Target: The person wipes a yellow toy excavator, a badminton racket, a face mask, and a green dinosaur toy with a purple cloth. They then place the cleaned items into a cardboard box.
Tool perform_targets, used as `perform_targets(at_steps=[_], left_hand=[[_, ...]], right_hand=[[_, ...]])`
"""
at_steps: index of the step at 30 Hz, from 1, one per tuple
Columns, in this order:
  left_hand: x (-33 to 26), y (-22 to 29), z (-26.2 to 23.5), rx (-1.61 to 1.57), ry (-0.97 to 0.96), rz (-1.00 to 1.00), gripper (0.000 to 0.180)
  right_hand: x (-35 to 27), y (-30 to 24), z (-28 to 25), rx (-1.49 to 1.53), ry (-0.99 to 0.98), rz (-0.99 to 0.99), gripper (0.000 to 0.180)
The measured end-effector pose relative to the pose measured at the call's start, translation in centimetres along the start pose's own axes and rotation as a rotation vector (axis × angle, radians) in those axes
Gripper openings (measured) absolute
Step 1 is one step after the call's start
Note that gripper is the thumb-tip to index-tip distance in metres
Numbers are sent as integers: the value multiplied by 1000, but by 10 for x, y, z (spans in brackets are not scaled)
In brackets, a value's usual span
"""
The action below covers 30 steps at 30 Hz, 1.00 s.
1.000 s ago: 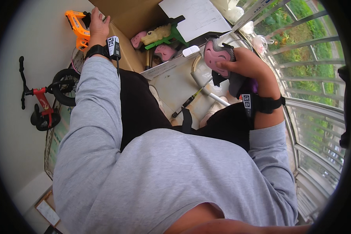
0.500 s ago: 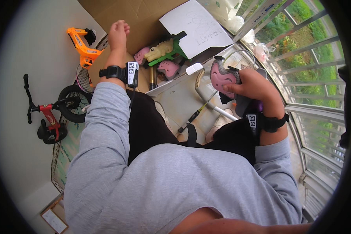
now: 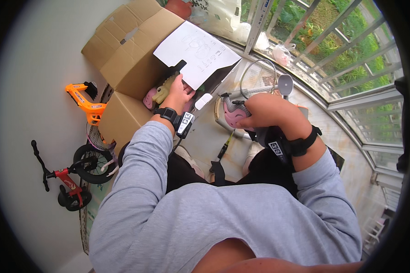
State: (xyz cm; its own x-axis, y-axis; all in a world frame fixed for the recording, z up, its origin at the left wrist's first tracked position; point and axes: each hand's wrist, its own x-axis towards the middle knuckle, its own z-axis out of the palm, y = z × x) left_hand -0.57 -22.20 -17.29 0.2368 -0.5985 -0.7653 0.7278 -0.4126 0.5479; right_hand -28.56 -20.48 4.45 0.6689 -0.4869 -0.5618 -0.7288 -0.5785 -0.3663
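Left hand has moved from the orange toy side into the open brown cardboard box, now closing on a yellow-green plastic toy figure beside pink toys, so box contents are being handled. Right hand is still gripping the pink rounded helmet-like toy, held above the floor near the racket.

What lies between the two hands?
In the head view, a small white block lies between the left hand in the cardboard box and the right hand holding a pink toy.
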Motion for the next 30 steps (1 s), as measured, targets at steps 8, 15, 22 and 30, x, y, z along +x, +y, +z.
perform_targets(at_steps=[8, 15, 22, 30], left_hand=[[-68, 19, 74, -103, -322, 603, 49], [-36, 1, 163, 1416, -502, 986, 77], [-52, 10, 126, 1005, -555, 412, 58], [-91, 69, 110, 1287, -448, 1174, 51]], right_hand=[[-11, -2, 1, -25, 29, -92, 51], [-5, -8, 3, -23, -49, -65, 49], [-8, 2, 3, -76, 19, -112, 45], [-5, -14, 3, -84, 42, -151, 42]])
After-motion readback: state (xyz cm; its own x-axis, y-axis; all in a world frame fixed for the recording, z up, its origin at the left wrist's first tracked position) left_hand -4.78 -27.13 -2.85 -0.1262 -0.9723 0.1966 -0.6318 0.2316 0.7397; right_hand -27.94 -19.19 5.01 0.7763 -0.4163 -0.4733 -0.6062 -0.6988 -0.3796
